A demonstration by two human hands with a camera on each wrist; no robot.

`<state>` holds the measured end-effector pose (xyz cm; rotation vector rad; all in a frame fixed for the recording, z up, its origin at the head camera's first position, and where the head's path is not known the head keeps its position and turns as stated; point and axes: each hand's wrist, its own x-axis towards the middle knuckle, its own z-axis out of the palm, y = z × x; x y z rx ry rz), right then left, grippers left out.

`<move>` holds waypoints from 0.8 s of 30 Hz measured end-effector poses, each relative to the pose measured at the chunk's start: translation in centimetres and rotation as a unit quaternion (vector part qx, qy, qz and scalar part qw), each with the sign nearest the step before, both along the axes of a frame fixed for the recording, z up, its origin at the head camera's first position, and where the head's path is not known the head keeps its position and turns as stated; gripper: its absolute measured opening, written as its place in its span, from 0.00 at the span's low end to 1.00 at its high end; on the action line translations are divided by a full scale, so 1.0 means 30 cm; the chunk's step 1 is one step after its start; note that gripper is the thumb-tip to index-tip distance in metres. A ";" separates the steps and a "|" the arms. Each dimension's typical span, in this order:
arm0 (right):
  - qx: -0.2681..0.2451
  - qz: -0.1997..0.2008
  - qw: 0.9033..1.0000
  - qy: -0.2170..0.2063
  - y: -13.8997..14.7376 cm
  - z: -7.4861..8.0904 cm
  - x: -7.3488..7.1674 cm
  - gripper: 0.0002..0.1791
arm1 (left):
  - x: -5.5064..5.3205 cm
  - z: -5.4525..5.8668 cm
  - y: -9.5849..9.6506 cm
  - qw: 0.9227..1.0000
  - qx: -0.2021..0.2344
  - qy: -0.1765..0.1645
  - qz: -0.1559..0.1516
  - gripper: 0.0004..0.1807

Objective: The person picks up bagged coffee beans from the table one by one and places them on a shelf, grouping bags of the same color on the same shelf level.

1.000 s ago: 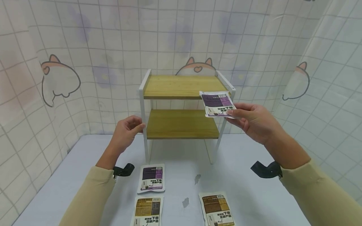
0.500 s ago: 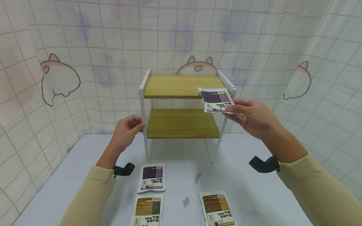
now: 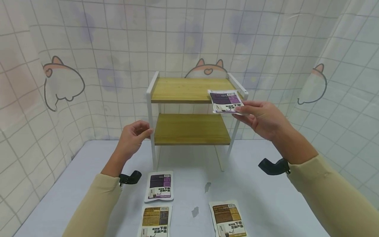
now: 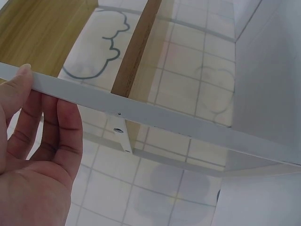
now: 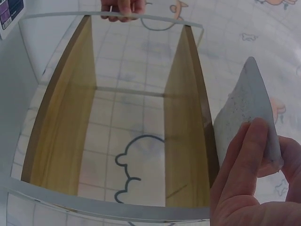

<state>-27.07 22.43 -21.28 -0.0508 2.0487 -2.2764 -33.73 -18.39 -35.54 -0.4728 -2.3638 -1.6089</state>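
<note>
A two-tier shelf rack [image 3: 192, 129] with wooden boards and a white metal frame stands on the table. My left hand [image 3: 131, 138] holds its left front post, thumb on one side and fingers behind, as the left wrist view shows. My right hand [image 3: 265, 120] pinches a flat white pouch [image 3: 223, 98] with a purple label by its near right corner. This pouch overlaps the front right part of the top board [image 3: 183, 89] in the head view. From the right wrist, its pale underside [image 5: 247, 108] shows tilted beside the board's edge.
Another purple-labelled pouch [image 3: 160, 186] lies in front of the rack's left side. Nearer are two brown-and-yellow-labelled pouches, one at left [image 3: 155, 220] and one at right [image 3: 228, 219]. A grid-patterned curtain [image 3: 118, 39] hangs behind and on both sides.
My right hand has raised the pouch a little and carried it slightly left and away from me, farther over the top board. My left hand has stayed on the post.
</note>
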 end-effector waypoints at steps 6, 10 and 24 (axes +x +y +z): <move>-0.011 -0.007 1.000 -0.007 -0.005 0.007 -0.011 0.37 | -0.001 -0.001 0.000 1.000 0.002 -0.002 -0.001 0.17; -0.019 -0.013 1.000 -0.010 -0.009 0.010 -0.016 0.35 | 0.002 -0.001 0.000 1.000 0.001 -0.006 0.000 0.17; -0.027 -0.019 0.999 -0.016 -0.026 0.019 -0.038 0.39 | 0.002 0.001 0.002 1.000 -0.004 -0.010 0.006 0.19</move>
